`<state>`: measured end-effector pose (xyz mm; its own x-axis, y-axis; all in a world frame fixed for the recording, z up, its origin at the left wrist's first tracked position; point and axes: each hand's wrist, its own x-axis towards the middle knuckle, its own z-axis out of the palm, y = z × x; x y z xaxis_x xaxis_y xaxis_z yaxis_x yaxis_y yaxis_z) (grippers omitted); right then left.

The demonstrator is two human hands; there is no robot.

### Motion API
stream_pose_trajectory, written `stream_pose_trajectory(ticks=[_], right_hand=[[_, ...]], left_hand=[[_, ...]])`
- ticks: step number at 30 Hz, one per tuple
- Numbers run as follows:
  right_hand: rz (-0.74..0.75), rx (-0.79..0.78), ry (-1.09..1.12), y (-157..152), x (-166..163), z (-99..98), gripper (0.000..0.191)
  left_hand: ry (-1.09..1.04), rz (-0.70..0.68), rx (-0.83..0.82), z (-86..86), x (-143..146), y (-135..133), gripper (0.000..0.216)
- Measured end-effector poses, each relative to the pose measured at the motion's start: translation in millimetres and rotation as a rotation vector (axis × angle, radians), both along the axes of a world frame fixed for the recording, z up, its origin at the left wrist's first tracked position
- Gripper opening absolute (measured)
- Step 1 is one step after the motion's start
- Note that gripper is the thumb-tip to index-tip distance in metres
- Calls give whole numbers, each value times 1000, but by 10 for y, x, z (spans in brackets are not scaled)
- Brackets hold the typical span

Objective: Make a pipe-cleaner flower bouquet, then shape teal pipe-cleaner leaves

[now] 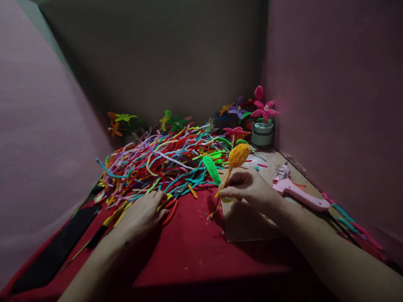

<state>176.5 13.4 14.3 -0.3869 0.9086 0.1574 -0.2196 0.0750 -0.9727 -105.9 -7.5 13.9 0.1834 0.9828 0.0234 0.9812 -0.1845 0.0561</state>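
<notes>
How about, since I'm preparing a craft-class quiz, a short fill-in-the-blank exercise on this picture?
1. The right hand holds a flower near a leaf that is ____ in color.
2. The hand at the tool left of the flower is the person's ____ one.
3. The glue gun is mostly ____ in color.
4. The cloth in front of the colorful pile is ____.

Missing words: green; left; pink; red.

Open lane on the red cloth (pixel 192 235) between left hand (pixel 146 209) and cardboard (pixel 248 226). Ahead, heaped pipe cleaners (pixel 170 163) bar low passage. Glue gun (pixel 302 196) obstructs the space between right hand (pixel 252 188) and right wall (pixel 340 105).
</notes>
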Motion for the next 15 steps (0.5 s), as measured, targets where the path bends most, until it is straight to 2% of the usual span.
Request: stream_pose_trajectory(ticks=[5, 10, 15], right_hand=[[-17, -13, -18, -7, -4, -11, 11], [-34, -16, -58, 10, 3, -33, 15], [-13, -40, -44, 15, -4, -39, 18]], left_hand=[[66, -13, -15, -75, 18, -21, 20], [202, 48, -56, -32, -5, -14, 16], [233, 23, -110, 25, -55, -40, 15]])
